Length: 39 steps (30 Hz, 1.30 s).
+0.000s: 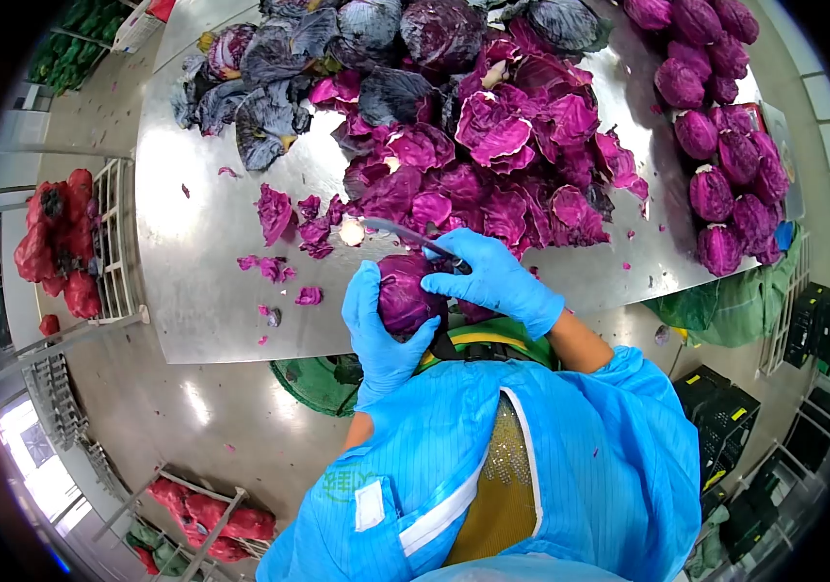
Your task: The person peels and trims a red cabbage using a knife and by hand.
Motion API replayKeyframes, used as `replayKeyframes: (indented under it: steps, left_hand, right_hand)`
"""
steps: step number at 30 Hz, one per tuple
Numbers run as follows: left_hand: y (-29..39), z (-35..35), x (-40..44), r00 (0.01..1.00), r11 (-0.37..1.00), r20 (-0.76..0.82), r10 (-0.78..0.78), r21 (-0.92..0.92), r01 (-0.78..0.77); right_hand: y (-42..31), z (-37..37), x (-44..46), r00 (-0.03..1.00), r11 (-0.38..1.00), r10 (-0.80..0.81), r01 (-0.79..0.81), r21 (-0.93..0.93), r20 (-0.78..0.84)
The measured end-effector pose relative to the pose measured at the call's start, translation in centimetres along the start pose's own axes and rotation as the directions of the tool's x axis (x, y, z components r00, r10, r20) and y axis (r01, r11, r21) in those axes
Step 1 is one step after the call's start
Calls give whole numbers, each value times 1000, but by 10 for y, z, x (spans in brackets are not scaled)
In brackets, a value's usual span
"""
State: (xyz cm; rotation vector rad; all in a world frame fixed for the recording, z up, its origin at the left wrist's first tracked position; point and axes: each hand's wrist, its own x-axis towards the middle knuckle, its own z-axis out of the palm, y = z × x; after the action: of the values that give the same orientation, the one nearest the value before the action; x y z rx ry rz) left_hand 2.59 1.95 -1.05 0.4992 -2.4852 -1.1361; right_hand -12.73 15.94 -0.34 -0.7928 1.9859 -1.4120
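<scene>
My left hand (376, 330), in a blue glove, is wrapped round the side of a red cabbage (405, 294) near the table's front edge. On the cabbage's other side, my right hand (494, 276), also gloved, grips a knife (400, 230) by its dark handle. The thin blade points left, just above the cabbage. A pale round piece (351, 232), like a cut stem end, lies by the blade's tip. Beyond my hands spreads a heap of loose purple leaves (492, 131).
Darker untrimmed cabbages (444, 34) sit at the back of the metal table (201, 252). Peeled cabbages (711, 194) are piled along the right side. Leaf scraps lie at left. Red net sacks (80, 233) rest on a rack, and black crates (716, 412) stand at right.
</scene>
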Motion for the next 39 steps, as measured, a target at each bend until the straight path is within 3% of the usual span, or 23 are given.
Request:
replayKeyframes:
  steps: [3, 5, 7, 10, 11, 13, 14, 19, 22, 25, 28, 34, 35, 38, 39]
  left_hand:
    - [3, -9, 7, 993, 995, 89, 83, 39, -87]
    - [-5, -5, 2, 995, 973, 73, -64, -216, 78]
    - [-2, -2, 2, 959, 849, 107, -264, -447, 283]
    - [3, -1, 3, 951, 874, 99, -294, -376, 310]
    - [6, -3, 2, 974, 958, 61, -220, -175, 227]
    - [7, -3, 4, 998, 995, 4, -70, -68, 70]
    - [7, -3, 5, 1000, 1000, -19, 7, -11, -7]
    - [5, -3, 19, 997, 998, -20, 68, 19, -67]
    - [3, -5, 18, 995, 995, 12, 96, 24, -96]
    - [1, -6, 18, 994, 994, 10, 106, 13, -106]
    - [-1, -6, 18, 994, 994, 8, 106, -14, -105]
    - [-3, -5, 13, 994, 995, 29, 102, -14, -102]
    - [-4, -6, 13, 992, 993, 40, 118, 3, -119]
    - [0, -7, 14, 996, 996, 30, 87, -2, -87]
    - [1, -6, 15, 998, 998, 20, 63, -14, -63]
  right_hand:
    - [-10, -7, 1, 974, 980, 188, -195, 40, 128]
    - [-8, -7, -1, 966, 973, 221, -228, 42, 133]
    - [-7, -1, -2, 979, 982, 187, -186, -19, 87]
    - [-11, 2, -4, 993, 983, 119, -115, -145, 17]
    - [-17, 1, -3, 986, 980, 161, -155, -122, 37]
    - [-31, -3, 0, 967, 968, 245, -240, -77, 69]
    - [-31, -2, 0, 979, 976, 201, -196, -95, 45]
    - [-17, 1, 7, 999, 989, 36, -36, -144, -5]
    - [-8, -5, 12, 996, 986, 39, -25, -167, 78]
    - [-1, -5, 14, 982, 954, -175, 188, -233, 73]
    - [-11, 0, 15, 959, 929, -280, 280, -244, 36]
    - [-1, -11, 30, 923, 896, -333, 373, -242, 192]
    - [-2, -11, 33, 910, 846, -337, 406, -347, 243]
    - [-20, -18, 31, 930, 885, -247, 331, -327, 273]
    - [-16, -17, 32, 922, 883, -288, 360, -301, 258]
